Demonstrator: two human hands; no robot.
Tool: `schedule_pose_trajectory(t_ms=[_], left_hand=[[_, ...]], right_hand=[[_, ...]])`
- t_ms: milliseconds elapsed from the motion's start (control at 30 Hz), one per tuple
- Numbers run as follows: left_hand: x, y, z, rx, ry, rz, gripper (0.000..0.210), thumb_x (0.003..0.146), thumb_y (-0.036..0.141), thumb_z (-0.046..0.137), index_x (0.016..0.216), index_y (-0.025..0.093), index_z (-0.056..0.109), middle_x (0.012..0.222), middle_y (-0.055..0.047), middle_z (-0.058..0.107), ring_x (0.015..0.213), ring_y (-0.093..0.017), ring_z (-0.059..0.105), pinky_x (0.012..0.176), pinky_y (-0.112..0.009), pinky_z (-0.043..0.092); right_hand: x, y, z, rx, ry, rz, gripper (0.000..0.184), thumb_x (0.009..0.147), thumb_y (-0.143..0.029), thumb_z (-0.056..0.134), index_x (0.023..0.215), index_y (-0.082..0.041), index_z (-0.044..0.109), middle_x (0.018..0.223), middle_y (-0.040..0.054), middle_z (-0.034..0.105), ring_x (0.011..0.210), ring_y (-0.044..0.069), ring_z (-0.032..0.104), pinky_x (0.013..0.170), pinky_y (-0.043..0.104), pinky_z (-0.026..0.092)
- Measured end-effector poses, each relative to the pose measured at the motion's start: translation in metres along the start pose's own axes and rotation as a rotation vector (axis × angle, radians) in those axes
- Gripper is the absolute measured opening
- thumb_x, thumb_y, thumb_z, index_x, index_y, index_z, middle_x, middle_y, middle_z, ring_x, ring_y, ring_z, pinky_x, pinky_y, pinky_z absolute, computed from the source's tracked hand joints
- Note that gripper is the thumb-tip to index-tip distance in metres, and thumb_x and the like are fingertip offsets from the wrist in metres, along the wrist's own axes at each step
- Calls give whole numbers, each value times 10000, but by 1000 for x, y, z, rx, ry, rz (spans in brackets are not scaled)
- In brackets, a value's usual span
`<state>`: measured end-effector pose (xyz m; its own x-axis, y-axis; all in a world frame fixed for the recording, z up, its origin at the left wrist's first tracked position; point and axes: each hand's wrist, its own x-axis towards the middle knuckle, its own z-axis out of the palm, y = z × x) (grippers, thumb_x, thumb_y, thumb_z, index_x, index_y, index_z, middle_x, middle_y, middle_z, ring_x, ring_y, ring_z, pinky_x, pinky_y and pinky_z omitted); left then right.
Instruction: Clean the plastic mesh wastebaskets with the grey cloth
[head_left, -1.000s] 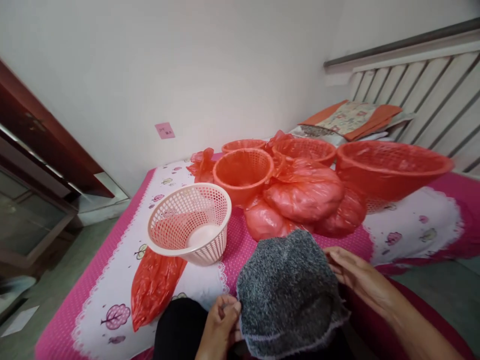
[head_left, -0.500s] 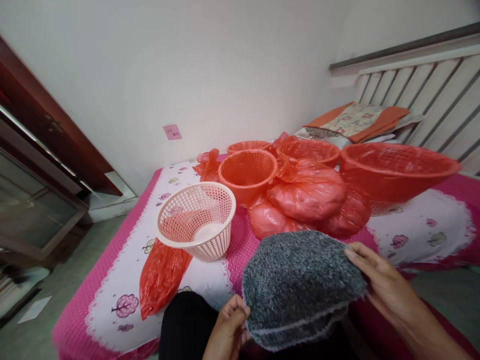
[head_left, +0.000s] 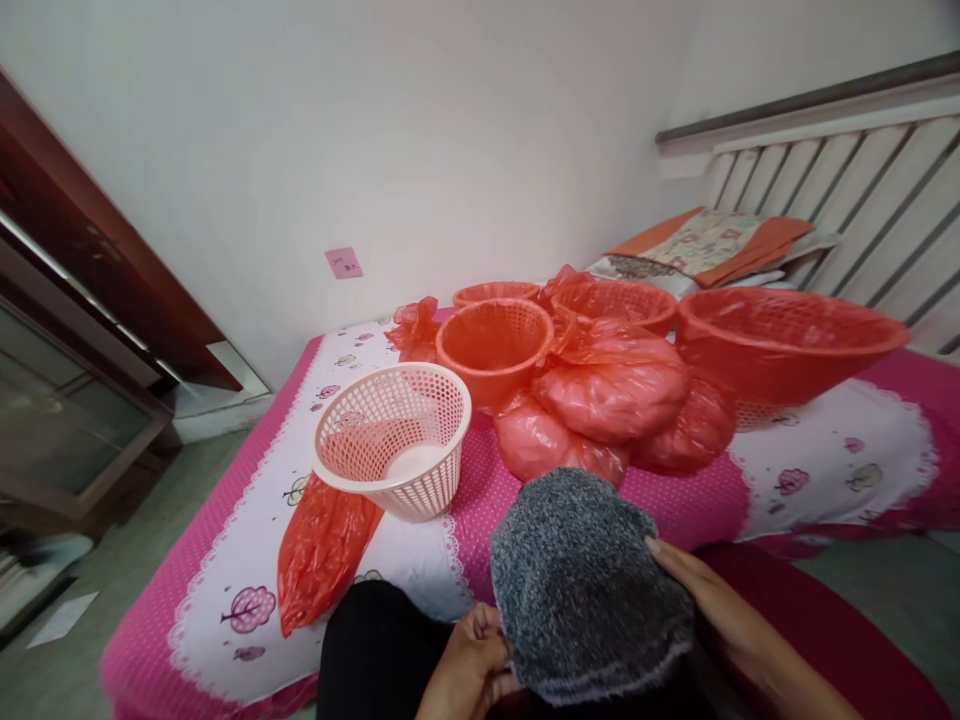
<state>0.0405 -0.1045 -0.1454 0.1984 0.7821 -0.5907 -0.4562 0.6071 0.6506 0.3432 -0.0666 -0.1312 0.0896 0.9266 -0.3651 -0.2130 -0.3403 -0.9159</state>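
A dark grey, fuzzy cap-shaped fabric piece (head_left: 589, 585) is held low in front of me, above my lap. My left hand (head_left: 474, 655) pinches its lower left edge, fingers curled in. Against its right side lies my right hand (head_left: 701, 595), gripping that edge with the fingertips on the outer face and the thumb hidden. A pale pink plastic basket (head_left: 424, 497) with a holed wall stands on the bed just beyond my left hand. Knotted red plastic bags (head_left: 611, 385), filled with something I cannot make out, lie beyond the fabric piece.
Several red baskets, among them a round one (head_left: 491, 385) and a wide one (head_left: 780, 360), stand on the patterned bedspread (head_left: 247, 560). A red plastic bag (head_left: 326, 560) lies by the pink basket. Folded textiles (head_left: 712, 245) sit near the radiator (head_left: 840, 190). My black-clad knee (head_left: 371, 640) is below.
The fabric piece has turned and bunched, looking narrower and rounder. My right hand has moved left and slightly down with its edge, closer to my left hand, which has shifted slightly right.
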Motion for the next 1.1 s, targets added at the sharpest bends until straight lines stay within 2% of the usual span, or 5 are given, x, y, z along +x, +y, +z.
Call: schedule_pose_trajectory(t_ms=[167, 267, 533, 800, 1100], left_hand=[[-8, 19, 19, -228, -71, -115, 310, 749, 383, 811, 913, 134, 726, 848, -121, 789, 826, -263, 748, 849, -378, 554], [-13, 29, 32, -280, -80, -79, 329, 735, 277, 833, 980, 77, 742, 932, -172, 800, 943, -309, 755, 947, -398, 538], [-42, 72, 62, -123, -29, 417, 612, 810, 284, 796, 1382, 242, 585, 1250, -101, 747, 1126, -265, 708, 1045, -404, 501], [-19, 35, 44, -231, -80, -48, 185, 724, 209, 831, 851, 95, 760, 825, -137, 800, 856, -281, 763, 924, -400, 551], [-40, 49, 50, -297, -190, 178, 532, 755, 144, 769, 1275, 189, 667, 1089, -110, 789, 1088, -309, 721, 1034, -439, 498]], right_hand=[[-3, -12, 10, 191, -140, 135, 319, 737, -489, 805, 943, -246, 825, 1023, 104, 803, 1042, 324, 743, 1029, 430, 544], [-6, -26, 9, 242, -144, 159, 300, 726, -407, 831, 978, -243, 816, 1067, 105, 796, 1042, 312, 746, 985, 396, 581], [-23, -78, -8, 301, 91, -58, 661, 636, -289, 864, 1272, -324, 690, 1223, 42, 753, 1070, 292, 738, 914, 354, 626], [-6, -53, -14, 90, -105, -1, 533, 751, -413, 805, 1260, -289, 710, 1301, 103, 708, 1178, 346, 680, 1033, 455, 549], [-6, -46, -37, 104, 3, -41, 550, 730, -454, 778, 1268, -356, 715, 1376, 41, 657, 1332, 338, 558, 1136, 453, 449]])
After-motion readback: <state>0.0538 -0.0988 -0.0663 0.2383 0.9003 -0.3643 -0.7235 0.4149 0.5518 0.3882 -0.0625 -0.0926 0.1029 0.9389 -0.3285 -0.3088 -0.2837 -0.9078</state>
